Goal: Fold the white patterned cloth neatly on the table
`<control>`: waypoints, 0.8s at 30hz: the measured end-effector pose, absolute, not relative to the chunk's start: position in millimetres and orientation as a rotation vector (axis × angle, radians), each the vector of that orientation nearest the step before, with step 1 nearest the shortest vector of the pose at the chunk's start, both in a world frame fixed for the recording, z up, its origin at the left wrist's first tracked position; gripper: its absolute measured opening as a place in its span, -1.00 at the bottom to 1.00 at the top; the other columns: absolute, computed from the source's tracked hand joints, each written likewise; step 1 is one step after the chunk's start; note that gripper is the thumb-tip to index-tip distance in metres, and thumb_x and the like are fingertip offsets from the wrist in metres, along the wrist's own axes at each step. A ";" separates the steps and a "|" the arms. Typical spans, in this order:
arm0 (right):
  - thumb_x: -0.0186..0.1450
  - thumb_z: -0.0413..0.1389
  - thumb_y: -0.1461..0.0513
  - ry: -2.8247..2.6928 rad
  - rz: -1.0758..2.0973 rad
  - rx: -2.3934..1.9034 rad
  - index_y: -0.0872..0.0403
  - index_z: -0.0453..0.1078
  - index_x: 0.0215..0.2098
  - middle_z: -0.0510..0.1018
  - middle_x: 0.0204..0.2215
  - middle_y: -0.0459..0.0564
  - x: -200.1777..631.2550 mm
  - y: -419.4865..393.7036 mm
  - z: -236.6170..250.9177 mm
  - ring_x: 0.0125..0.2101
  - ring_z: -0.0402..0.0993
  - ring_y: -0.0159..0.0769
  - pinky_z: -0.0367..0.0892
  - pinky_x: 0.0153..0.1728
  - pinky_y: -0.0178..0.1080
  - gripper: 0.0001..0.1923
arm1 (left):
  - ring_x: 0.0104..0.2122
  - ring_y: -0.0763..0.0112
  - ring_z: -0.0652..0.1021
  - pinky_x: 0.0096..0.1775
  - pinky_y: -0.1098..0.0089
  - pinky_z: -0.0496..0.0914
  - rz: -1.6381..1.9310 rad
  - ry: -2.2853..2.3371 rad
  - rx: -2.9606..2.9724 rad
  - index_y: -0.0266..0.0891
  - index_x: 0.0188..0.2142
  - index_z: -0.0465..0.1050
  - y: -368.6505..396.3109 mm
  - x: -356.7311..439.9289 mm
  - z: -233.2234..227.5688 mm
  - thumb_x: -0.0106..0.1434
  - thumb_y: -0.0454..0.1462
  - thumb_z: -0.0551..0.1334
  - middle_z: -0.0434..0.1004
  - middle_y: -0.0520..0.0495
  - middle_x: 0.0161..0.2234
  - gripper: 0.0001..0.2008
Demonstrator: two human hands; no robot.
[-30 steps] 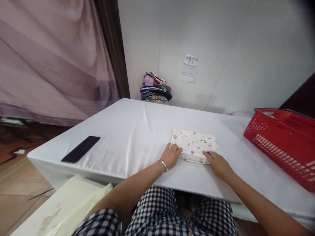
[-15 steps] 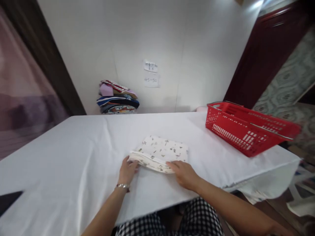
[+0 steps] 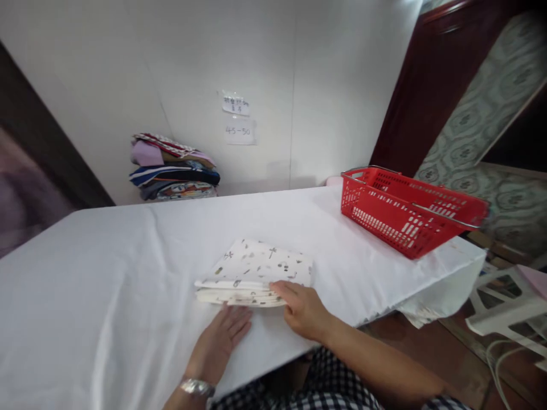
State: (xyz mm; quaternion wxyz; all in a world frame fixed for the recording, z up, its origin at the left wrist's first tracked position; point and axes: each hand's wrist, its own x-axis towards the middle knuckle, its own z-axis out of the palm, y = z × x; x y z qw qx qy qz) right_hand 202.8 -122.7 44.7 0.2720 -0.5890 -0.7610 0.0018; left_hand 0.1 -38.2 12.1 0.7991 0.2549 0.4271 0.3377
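Note:
A folded white cloth with a small printed pattern [image 3: 260,263] lies on the white-covered table [image 3: 171,245] in front of me. Its layered folded edge faces me. My right hand [image 3: 304,307] pinches the right part of that edge, thumb and fingers closed on the layers. Flat on the tabletop, my left hand [image 3: 224,336] has its fingers stretched out, the tips at the near edge of the cloth. Whether those fingertips reach under the fold I cannot tell.
A red plastic basket [image 3: 384,206] with metal handles stands at the table's right side. Folded clothes [image 3: 175,171] are stacked at the back left against the wall. Paper notes [image 3: 239,131] are stuck on the wall. A white plastic chair [image 3: 504,302] is at the right.
My left hand has let go of the cloth's left corner and now lies flat before it. My right hand still grips the edge. The view has turned to the right.

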 end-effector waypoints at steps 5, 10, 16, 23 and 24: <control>0.07 -0.08 0.43 -2.074 0.013 -1.515 0.05 0.09 0.19 0.36 0.06 0.04 195.8 -126.0 41.8 -0.04 0.34 -0.25 0.36 -0.11 -0.21 -0.31 | -0.01 0.08 0.44 0.04 0.09 0.29 0.517 0.692 0.414 -0.39 0.11 0.21 -55.5 17.3 24.2 0.24 0.05 0.03 0.37 -0.34 0.03 -0.38; 0.10 -0.07 0.44 -2.174 0.021 -1.485 0.07 0.18 0.13 0.36 0.05 0.10 181.7 -140.1 28.8 -0.04 0.33 -0.18 0.36 -0.12 -0.15 -0.39 | -0.17 0.26 0.52 -0.07 0.27 0.38 0.784 0.720 0.356 -0.32 -0.02 0.34 -32.0 15.9 26.5 0.28 -0.06 0.03 0.52 -0.18 -0.17 -0.57; 0.24 -0.04 0.31 -2.210 0.225 -1.291 0.02 0.29 0.01 0.46 -0.06 0.01 193.1 -136.6 37.3 -0.10 0.36 -0.27 0.32 -0.07 -0.17 -0.63 | -0.31 0.36 0.55 -0.21 0.39 0.43 0.868 0.928 0.351 -0.32 -0.16 0.42 -4.3 0.6 28.9 0.25 -0.11 0.10 0.55 -0.11 -0.32 -0.67; 0.25 -0.02 0.12 -1.827 -0.062 -1.984 0.11 0.27 0.07 0.37 0.04 0.17 275.5 -79.5 21.4 0.04 0.27 -0.02 0.21 -0.01 0.03 -0.54 | -0.35 0.37 0.55 -0.26 0.38 0.45 1.000 1.061 0.383 -0.30 -0.17 0.40 30.5 -3.1 20.6 0.20 -0.15 0.18 0.55 -0.11 -0.33 -0.72; 0.23 -0.01 0.08 -1.813 0.047 -2.067 0.11 0.26 0.09 0.40 0.01 0.17 284.6 -72.6 17.0 0.00 0.32 -0.04 0.25 -0.05 -0.01 -0.51 | -0.36 0.37 0.55 -0.26 0.37 0.45 1.024 1.084 0.390 -0.31 -0.16 0.39 36.0 -2.5 18.9 0.18 -0.19 0.20 0.55 -0.11 -0.35 -0.72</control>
